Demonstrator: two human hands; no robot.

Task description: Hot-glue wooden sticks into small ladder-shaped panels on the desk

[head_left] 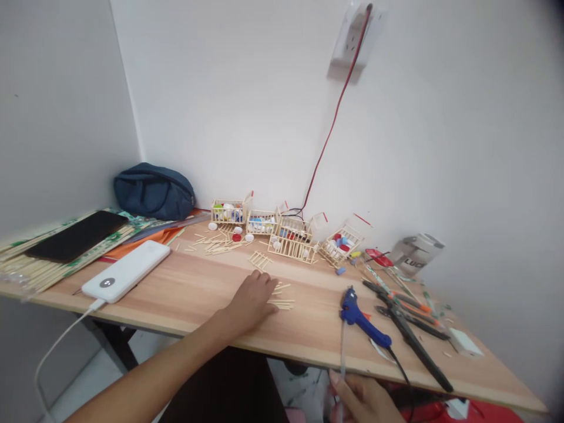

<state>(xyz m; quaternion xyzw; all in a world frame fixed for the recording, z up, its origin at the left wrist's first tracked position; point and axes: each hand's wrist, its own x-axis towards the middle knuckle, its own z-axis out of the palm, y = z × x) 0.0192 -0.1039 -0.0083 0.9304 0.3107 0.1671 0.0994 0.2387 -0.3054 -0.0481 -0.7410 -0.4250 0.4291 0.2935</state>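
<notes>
My left hand (253, 298) rests on the table with curled fingers and thumb around several thin wooden sticks (284, 304). Their ends poke out to its right; the fingertips are partly hidden. Below the table's front edge, my right hand (363, 398) pinches a translucent glue stick (343, 346). That stick runs up to the blue glue gun (359, 317), which lies on the tabletop. A small ladder-like stick frame (259, 261) lies just beyond my left hand. Several little stick-built carts (262, 222) holding coloured pieces stand along the wall, with loose sticks (220, 242) in front.
Pliers (408, 332) and other tools lie at the right, near a cup (416, 254) and a white block (466, 342). On the left are a cabled power bank (127, 271), a black phone (77, 236), bundled sticks and a blue pouch (154, 191). A red cord (337, 111) hangs from the socket.
</notes>
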